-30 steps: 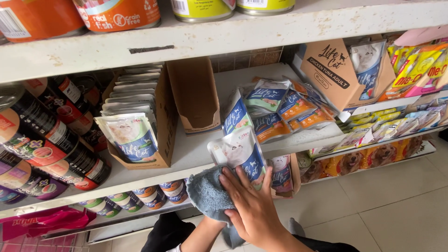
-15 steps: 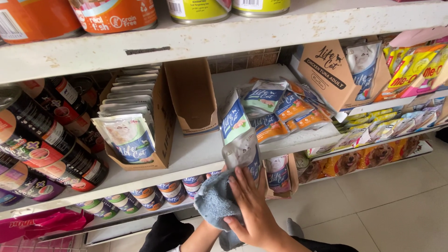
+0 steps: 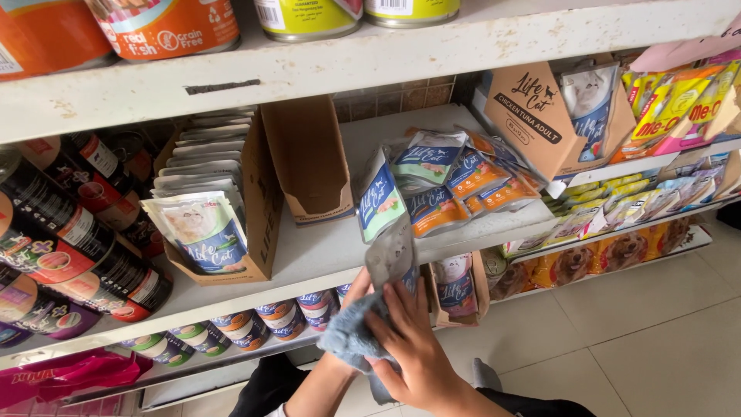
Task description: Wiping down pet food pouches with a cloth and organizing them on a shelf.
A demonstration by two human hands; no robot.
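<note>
two hands, right hand (image 3: 421, 359) fingers pressing fluffy blue-grey cloth (image 3: 347, 336) on glossy flat pouch (image 3: 391, 255), left hand hidden

The right hand (image 3: 413, 351) is raised palm-away with fingers spread upward and curled, while the left hand (image 3: 356, 297) is mostly hidden behind it, forearm angled upward.

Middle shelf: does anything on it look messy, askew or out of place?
Yes. A loose heap of pouches lies slumped and overlapping on the white shelf, not boxed like the upright row in the cardboard tray. The open carton beside it looks empty.
</note>
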